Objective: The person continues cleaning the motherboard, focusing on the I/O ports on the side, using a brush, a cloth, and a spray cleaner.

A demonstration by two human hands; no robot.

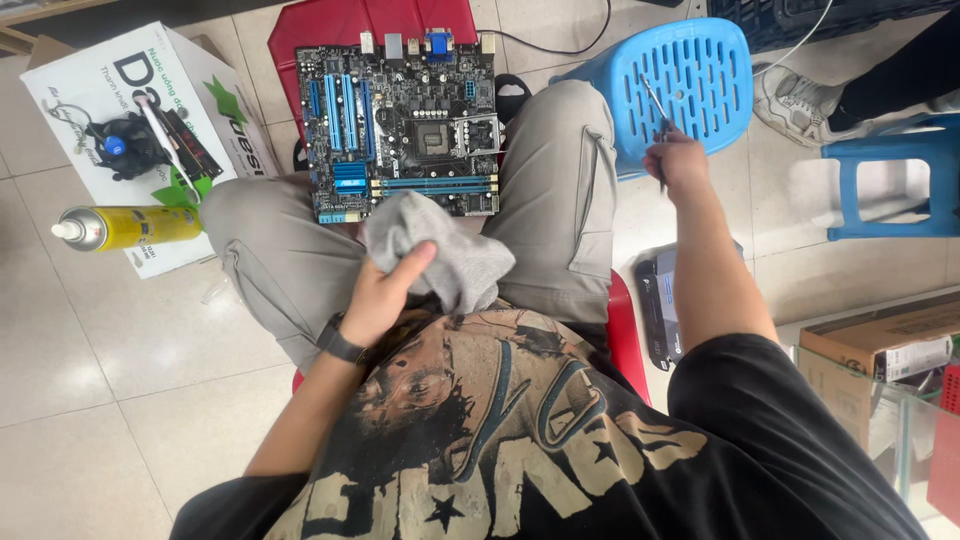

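- Left hand (378,298) closed on a crumpled grey cloth rag (440,252), thumb on top; black wristwatch (340,343) on that wrist.
- Rag sits in the lap, its upper edge overlapping the near edge of the dark computer motherboard with blue slots (400,125).
- Motherboard lies flat across both knees, grey trousers (555,190) under it; bare CPU socket roughly mid-board, port side pointing away from the person.
- Right hand (678,160) held out to the side, fingers pinched around thin metal tweezers (657,112), tips pointing up and away, over the blue plastic slotted stool (690,75).
- Red plastic seat (625,335) under the person.
- Floor, left: white cardboard box with green print (70,80) carrying a black CPU cooler fan with blue hub (125,148); yellow spray can (130,226) on its side against the box's near end.
- Floor, right: small black box-shaped device (655,305) just beside the red seat; second blue stool (890,180) further out; another person's grey sneaker (795,100) near it.
- Far right: brown cardboard carton (880,335).
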